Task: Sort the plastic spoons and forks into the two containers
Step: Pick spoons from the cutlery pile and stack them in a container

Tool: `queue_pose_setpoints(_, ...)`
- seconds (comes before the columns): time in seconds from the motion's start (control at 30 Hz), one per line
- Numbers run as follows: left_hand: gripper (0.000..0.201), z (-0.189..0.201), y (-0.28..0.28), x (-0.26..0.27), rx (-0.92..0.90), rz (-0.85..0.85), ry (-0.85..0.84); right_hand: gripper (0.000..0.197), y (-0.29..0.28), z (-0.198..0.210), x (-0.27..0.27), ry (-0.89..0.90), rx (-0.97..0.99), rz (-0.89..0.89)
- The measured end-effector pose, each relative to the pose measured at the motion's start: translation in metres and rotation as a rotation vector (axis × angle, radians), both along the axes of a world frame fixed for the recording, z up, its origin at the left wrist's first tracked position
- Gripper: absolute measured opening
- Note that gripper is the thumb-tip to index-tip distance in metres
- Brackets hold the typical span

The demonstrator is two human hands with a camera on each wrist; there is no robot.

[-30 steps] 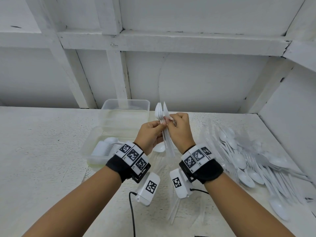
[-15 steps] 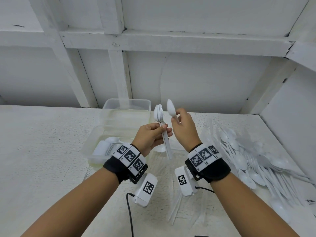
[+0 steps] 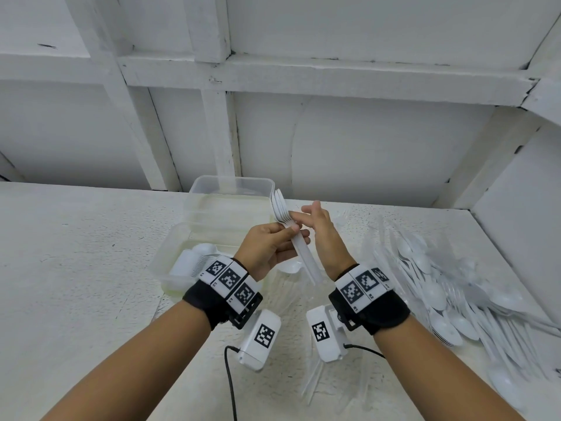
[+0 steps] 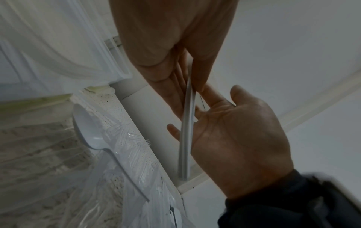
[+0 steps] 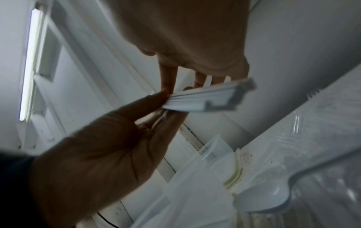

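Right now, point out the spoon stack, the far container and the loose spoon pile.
spoon stack (image 3: 280,208), head view, on the bowls.
far container (image 3: 230,182), head view, on its back rim.
loose spoon pile (image 3: 437,294), head view, on one spoon's bowl.

No readable words, brands or numbers appear anywhere. The only markings are black-and-white square coded tags on the white bands (image 3: 228,278) and white camera boxes (image 3: 261,338) worn on both wrists.
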State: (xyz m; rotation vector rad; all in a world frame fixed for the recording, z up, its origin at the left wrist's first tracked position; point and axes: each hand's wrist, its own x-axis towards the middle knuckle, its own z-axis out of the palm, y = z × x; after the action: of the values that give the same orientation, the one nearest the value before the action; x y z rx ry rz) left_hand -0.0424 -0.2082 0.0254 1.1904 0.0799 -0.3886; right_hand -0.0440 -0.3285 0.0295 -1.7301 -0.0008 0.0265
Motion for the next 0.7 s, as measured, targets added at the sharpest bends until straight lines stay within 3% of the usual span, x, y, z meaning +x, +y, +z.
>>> queue_pose_setpoints(0.1, 0.012, -0.003, 0.005, 0.001, 0.003, 0.042, 0.018, 0.041, 0.001, 0.003, -0.002, -0.006, -0.011, 0.037)
queue_pose_setpoints(0.23, 0.009, -0.004, 0.013, 0.007, -0.058, 0.227, 0.063, 0.038, 0.013, -0.006, -0.006, -0.242, -0.448, 0.03)
queue_pose_setpoints(0.33, 0.012, -0.003, 0.018, 0.008, -0.095, 0.291, 0.103, 0.035, 0.024, -0.013, -0.003, -0.301, -0.637, 0.099)
queue_pose_setpoints(0.57, 0.011, -0.004, 0.035, 0.009, -0.051, 0.264, 0.12, 0.033, 0.044, -0.012, 0.006, -0.366, -0.632, 0.097)
queue_pose_setpoints(0.63, 0.012, 0.001, 0.047, 0.01, 0.062, 0.206, 0.064, 0.03, 0.049, -0.01, 0.009, -0.371, -0.603, 0.097)
queue_pose_setpoints(0.7, 0.016, 0.008, 0.064, 0.012, 0.314, 0.103, -0.028, 0.029, 0.05, -0.007, 0.013, -0.358, -0.597, 0.087)
